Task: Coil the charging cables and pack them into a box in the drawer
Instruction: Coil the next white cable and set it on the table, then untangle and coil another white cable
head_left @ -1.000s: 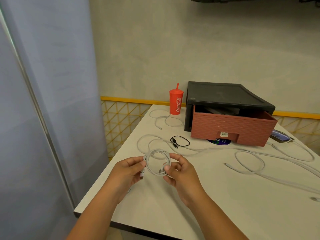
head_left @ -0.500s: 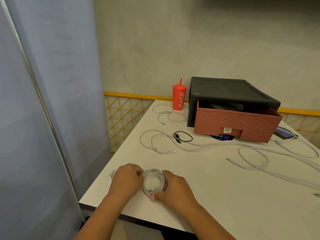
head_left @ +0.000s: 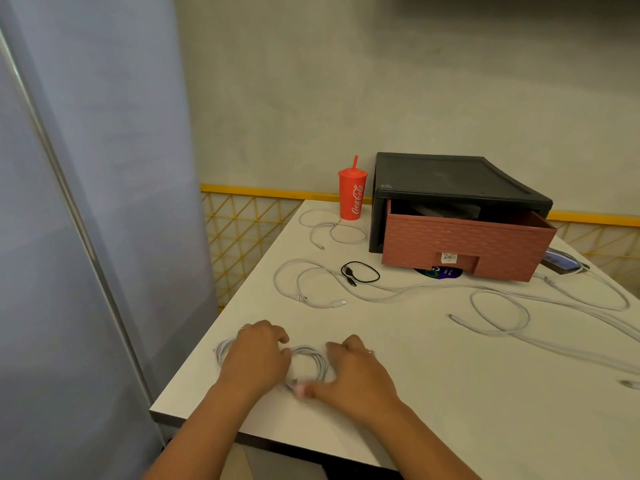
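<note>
Bare forearms (head_left: 194, 438); rings (head_left: 242, 328) on left hand (head_left: 254, 358) and right hand (head_left: 353, 375).

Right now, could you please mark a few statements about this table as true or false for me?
1. The pink drawer is pulled partly out of its black case. True.
2. The red cup stands on top of the case. False: it stands on the table beside it.
3. The left hand and right hand both hold the coiled white cable. True.
4. The small black cable lies inside the drawer. False: it lies on the table outside it.
</note>
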